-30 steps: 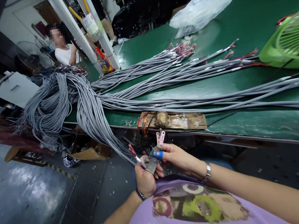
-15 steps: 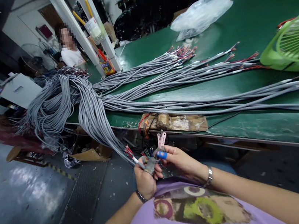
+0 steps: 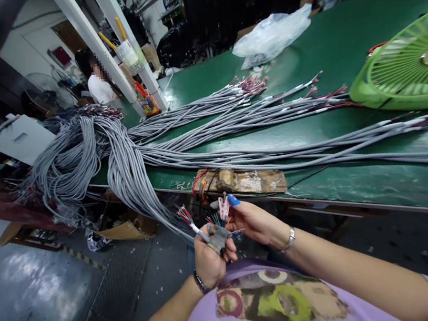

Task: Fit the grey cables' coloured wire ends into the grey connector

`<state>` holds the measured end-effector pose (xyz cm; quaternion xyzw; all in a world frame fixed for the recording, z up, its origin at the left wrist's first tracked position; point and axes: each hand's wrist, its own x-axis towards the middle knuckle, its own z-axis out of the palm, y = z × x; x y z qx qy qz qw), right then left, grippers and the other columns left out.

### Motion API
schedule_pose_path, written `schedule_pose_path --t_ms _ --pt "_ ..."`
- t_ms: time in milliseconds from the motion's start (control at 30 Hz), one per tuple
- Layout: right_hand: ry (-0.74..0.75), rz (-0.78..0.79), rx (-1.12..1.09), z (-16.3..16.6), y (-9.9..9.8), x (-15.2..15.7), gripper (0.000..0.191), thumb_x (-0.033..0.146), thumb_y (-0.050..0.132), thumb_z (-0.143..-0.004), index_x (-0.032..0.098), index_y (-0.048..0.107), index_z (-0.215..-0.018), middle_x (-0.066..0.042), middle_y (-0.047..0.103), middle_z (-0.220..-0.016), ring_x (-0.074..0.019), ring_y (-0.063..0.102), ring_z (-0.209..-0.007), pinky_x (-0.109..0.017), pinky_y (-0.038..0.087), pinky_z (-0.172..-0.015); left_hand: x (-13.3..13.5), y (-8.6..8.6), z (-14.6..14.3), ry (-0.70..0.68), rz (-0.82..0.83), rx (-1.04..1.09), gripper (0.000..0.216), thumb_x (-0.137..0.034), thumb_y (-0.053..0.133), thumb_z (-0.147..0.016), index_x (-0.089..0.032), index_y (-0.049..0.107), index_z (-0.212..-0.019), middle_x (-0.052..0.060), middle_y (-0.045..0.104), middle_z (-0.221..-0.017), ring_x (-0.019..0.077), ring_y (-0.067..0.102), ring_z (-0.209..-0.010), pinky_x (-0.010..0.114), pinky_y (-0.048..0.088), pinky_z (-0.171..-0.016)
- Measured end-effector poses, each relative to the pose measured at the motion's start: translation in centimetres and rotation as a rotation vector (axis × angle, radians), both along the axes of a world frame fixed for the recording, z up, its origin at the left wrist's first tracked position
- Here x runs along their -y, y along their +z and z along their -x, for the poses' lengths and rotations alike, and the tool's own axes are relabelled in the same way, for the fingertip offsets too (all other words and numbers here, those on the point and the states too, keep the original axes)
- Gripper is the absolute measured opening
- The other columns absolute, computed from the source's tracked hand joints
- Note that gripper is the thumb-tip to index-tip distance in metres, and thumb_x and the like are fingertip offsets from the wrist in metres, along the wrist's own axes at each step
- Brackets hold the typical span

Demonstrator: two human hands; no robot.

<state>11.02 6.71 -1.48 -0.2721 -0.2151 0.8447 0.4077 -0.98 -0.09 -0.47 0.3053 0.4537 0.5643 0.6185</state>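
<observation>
My left hand [image 3: 209, 262] is closed around the end of a grey cable [image 3: 202, 233], whose red, green and white stripped wires [image 3: 185, 215] fan out beyond a white band. A grey, tape-wrapped piece [image 3: 219, 239] sits at the same fingers; its exact kind is unclear. Thin coloured wires [image 3: 213, 220] stick up beside it. My right hand [image 3: 256, 222], blue wrap on the thumb and a grey-covered fingertip, pinches a pink clothespin [image 3: 224, 207] by its upper end. The clothespin's lower end is close to those wires; whether it grips them I cannot tell.
Long bundles of grey cables [image 3: 127, 167] lie over the green table [image 3: 289, 73] and hang off its edge. A wooden board [image 3: 255, 182] rests at the near edge. A green fan [image 3: 396, 71], a plastic bag [image 3: 272, 35] and white posts [image 3: 118, 46] stand behind. A person [image 3: 99, 86] is at the far left.
My right thumb and fingers have shifted up to the clothespin's upper end. The clothespin stands nearer the left hand's wires. The left hand keeps its hold, and the view has turned slightly right.
</observation>
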Motion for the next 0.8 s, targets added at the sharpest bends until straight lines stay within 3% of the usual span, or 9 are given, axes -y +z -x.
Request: schedule_pose_path --t_ms 200,400,667,800 --pt "-0.073 0.043 -0.045 0.5 -0.3 0.1 0.032 0.045 0.074 -0.065 0.016 0.066 -0.074 0.001 0.063 -0.067 -0.0101 0.055 -0.062 -0.024 0.044 -0.063 -0.1 -0.2 0.0 0.032 0.033 -0.057 0.025 -0.036 0.066 -0.07 -0.015 0.053 -0.064 -0.001 0.059 -0.047 0.0067 0.048 -0.031 0.014 0.027 -0.031" --pt "-0.09 0.046 -0.056 0.8 -0.3 0.1 0.03 0.044 0.073 -0.068 0.016 0.065 -0.073 0.0 0.063 -0.066 -0.0108 0.055 -0.061 -0.024 0.043 -0.06 0.0 -0.7 0.1 0.002 0.041 -0.125 0.026 -0.036 0.066 -0.07 -0.015 0.053 -0.062 -0.001 0.058 -0.046 0.0073 0.049 -0.031 0.015 0.026 -0.031" --pt "0.041 0.097 -0.086 0.0 -0.4 0.5 0.036 0.053 0.061 -0.075 0.017 0.062 -0.074 -0.003 0.064 -0.071 -0.0121 0.055 -0.06 -0.024 0.045 -0.056 1.1 -0.6 0.5 0.009 0.027 -0.122 0.031 -0.043 0.067 -0.07 -0.016 0.052 -0.065 -0.001 0.06 -0.048 0.0083 0.05 -0.032 0.016 0.029 -0.031" --pt "0.01 0.031 -0.04 -0.2 -0.2 0.6 0.026 0.043 0.065 -0.076 0.017 0.063 -0.076 -0.003 0.063 -0.07 -0.0118 0.054 -0.06 -0.024 0.046 -0.057 1.4 -0.6 0.6 0.038 -0.002 -0.138 0.03 -0.042 0.067 -0.071 -0.015 0.054 -0.066 -0.001 0.061 -0.049 0.0084 0.051 -0.033 0.016 0.029 -0.032"
